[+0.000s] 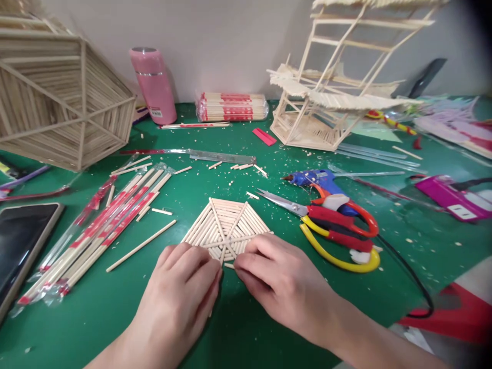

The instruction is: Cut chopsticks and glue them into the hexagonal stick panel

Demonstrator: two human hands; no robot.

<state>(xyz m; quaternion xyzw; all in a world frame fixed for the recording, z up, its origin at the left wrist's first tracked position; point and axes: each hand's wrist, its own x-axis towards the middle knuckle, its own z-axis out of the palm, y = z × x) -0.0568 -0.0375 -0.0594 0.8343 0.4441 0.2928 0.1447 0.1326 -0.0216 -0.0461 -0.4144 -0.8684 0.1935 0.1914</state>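
Observation:
A small polygonal panel of chopsticks (230,218) lies flat on the green table, its rows of sticks crossed by spokes that meet near the middle. At its near left edge, my left hand (179,289) is closed on the panel with curled fingers. My right hand (286,282) grips the near right side, fingertips bent down over the sticks. A short piece of stick (229,265) shows in the gap between my hands, close to the right fingertips. Both hands cover the panel's near corners, and most of my fingertips are hidden.
Scissors (326,225) lie right of the panel, against a blue glue gun (319,179). Wrapped chopsticks (111,225) and a phone (23,251) lie left. Behind stand a large stick frame (82,118), a pink bottle (154,87) and a stick pavilion model (315,133).

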